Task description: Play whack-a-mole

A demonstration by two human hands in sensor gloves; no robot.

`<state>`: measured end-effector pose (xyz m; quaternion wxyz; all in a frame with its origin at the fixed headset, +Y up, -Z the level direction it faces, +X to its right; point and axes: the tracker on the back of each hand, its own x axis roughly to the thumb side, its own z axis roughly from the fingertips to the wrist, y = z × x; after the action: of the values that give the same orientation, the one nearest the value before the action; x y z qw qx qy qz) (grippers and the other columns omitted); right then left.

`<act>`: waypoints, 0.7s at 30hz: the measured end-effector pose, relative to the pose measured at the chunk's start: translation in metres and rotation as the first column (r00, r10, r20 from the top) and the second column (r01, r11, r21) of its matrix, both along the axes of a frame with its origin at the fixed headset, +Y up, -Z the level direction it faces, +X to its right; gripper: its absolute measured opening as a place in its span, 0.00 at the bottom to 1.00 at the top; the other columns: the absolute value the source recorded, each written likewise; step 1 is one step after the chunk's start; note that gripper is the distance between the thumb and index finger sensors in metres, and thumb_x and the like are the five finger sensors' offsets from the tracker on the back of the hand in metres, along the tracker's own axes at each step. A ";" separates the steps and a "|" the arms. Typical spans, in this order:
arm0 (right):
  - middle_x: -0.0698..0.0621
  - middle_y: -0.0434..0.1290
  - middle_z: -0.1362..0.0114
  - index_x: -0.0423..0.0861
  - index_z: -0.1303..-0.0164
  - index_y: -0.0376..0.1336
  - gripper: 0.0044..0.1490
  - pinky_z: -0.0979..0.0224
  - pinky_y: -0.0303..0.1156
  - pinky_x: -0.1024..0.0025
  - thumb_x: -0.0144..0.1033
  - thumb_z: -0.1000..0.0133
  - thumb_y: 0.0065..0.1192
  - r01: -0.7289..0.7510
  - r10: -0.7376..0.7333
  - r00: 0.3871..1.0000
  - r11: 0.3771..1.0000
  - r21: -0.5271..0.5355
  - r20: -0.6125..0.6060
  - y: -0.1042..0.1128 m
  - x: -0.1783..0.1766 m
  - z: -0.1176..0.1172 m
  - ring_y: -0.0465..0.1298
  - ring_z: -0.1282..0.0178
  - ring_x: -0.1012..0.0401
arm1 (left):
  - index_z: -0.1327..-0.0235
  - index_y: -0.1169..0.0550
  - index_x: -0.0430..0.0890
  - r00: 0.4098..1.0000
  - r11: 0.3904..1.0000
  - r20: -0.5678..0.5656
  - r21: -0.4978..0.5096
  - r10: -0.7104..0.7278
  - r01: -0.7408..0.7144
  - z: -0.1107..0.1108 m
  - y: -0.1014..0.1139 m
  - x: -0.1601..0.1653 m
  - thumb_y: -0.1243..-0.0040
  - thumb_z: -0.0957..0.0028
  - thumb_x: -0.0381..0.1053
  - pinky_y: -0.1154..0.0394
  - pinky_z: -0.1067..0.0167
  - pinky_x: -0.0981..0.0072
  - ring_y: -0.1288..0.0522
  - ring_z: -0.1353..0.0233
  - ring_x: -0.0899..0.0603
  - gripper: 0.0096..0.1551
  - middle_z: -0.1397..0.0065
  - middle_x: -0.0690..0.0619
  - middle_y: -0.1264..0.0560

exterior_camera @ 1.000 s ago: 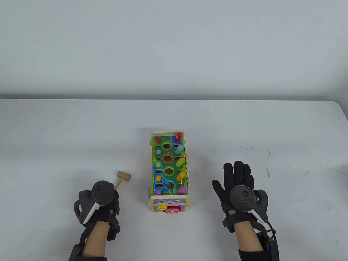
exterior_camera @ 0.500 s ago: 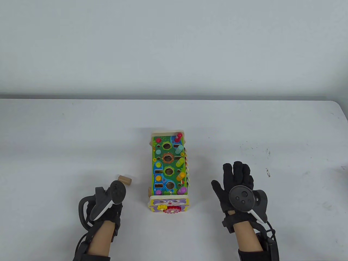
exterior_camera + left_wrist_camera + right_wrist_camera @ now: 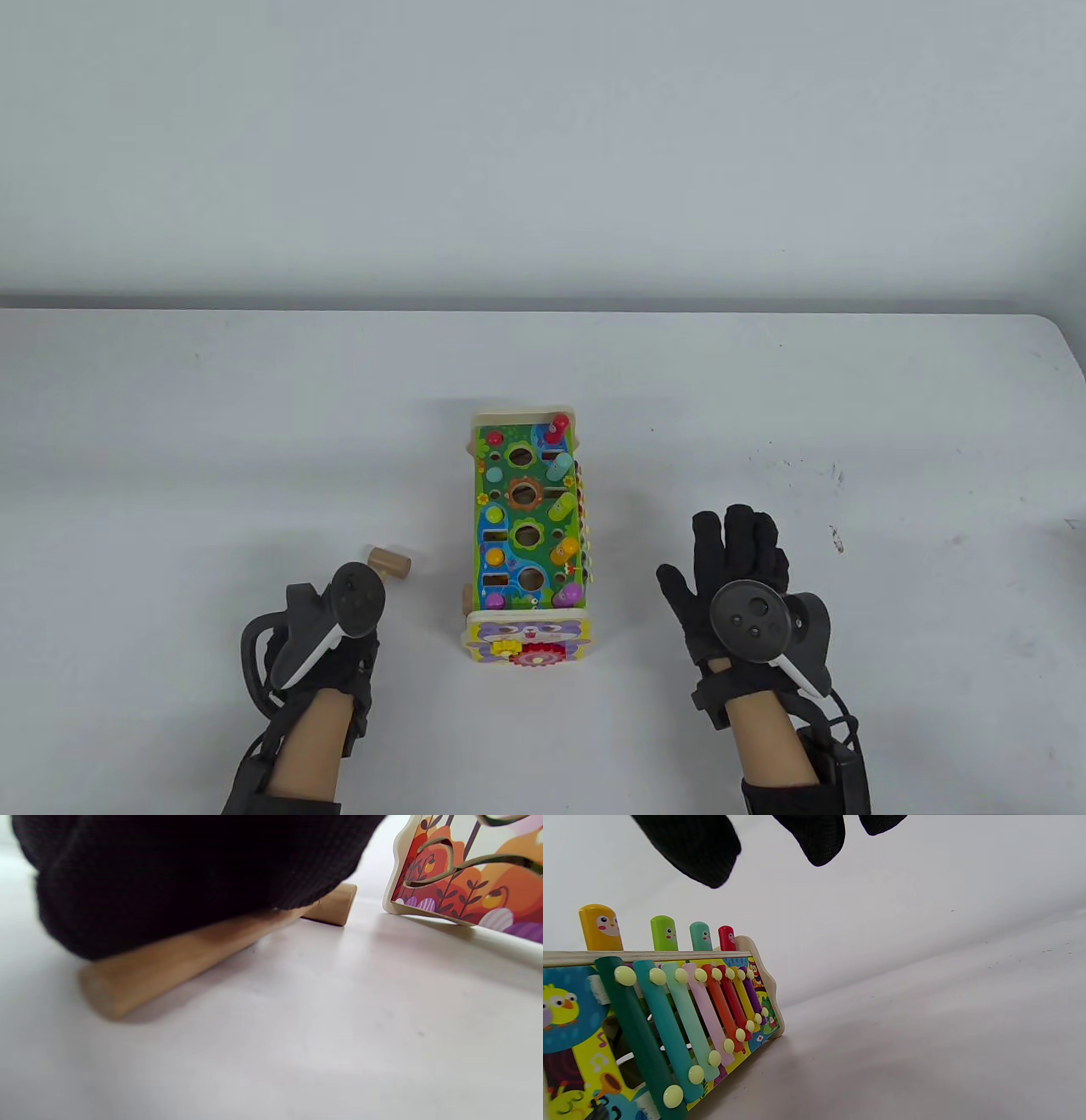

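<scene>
On white table [image 3: 254,407]: left hand [image 3: 327,632] grip holding hammer [image 3: 169,955]; right hand [image 3: 738,586] splayed flat.

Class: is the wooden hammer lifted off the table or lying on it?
Lying on it: the hammer rests flat on the table under the left hand.

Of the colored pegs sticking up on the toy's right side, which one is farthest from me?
The red peg at the far end of the toy box, beyond the teal peg, green peg, orange peg and purple peg.
</scene>
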<state>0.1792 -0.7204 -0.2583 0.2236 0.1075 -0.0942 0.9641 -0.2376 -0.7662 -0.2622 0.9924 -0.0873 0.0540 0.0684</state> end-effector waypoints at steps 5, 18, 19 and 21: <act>0.23 0.38 0.18 0.28 0.18 0.47 0.47 0.34 0.38 0.23 0.49 0.35 0.50 -0.001 0.002 1.000 1.000 0.018 -0.023 0.002 -0.006 0.002 0.38 0.22 0.23 | 0.38 0.22 0.31 0.996 0.988 0.060 0.131 0.070 -0.077 0.007 0.013 0.002 0.43 0.44 0.44 0.31 0.42 0.28 0.17 0.56 0.29 0.26 0.47 0.30 0.19; 0.25 0.37 0.17 0.32 0.16 0.44 0.48 0.34 0.36 0.22 0.52 0.35 0.49 -0.017 0.026 0.990 0.997 0.071 -0.139 0.007 -0.022 0.007 0.37 0.21 0.24 | 0.16 0.52 0.41 0.928 0.893 0.366 0.392 0.069 -0.222 0.037 0.050 0.031 0.49 0.40 0.55 0.59 0.35 0.13 0.52 0.20 0.15 0.46 0.17 0.25 0.55; 0.25 0.37 0.17 0.32 0.16 0.44 0.48 0.34 0.36 0.22 0.52 0.35 0.49 -0.018 0.029 0.989 0.997 0.073 -0.145 0.007 -0.023 0.008 0.36 0.21 0.24 | 0.15 0.53 0.41 0.925 0.896 0.374 0.388 0.063 -0.218 0.038 0.050 0.032 0.50 0.40 0.55 0.60 0.35 0.13 0.54 0.19 0.15 0.46 0.17 0.25 0.56; 0.25 0.36 0.17 0.32 0.16 0.44 0.48 0.34 0.36 0.22 0.52 0.35 0.49 -0.023 0.034 0.987 0.997 0.075 -0.154 0.008 -0.024 0.008 0.36 0.21 0.24 | 0.15 0.54 0.42 0.922 0.901 0.384 0.379 0.054 -0.211 0.039 0.051 0.035 0.50 0.40 0.55 0.62 0.36 0.13 0.56 0.19 0.15 0.47 0.16 0.26 0.58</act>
<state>0.1550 -0.7127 -0.2502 0.2125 0.1918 -0.1103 0.9518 -0.2027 -0.7155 -0.2234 0.9736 0.1100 -0.1526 0.1294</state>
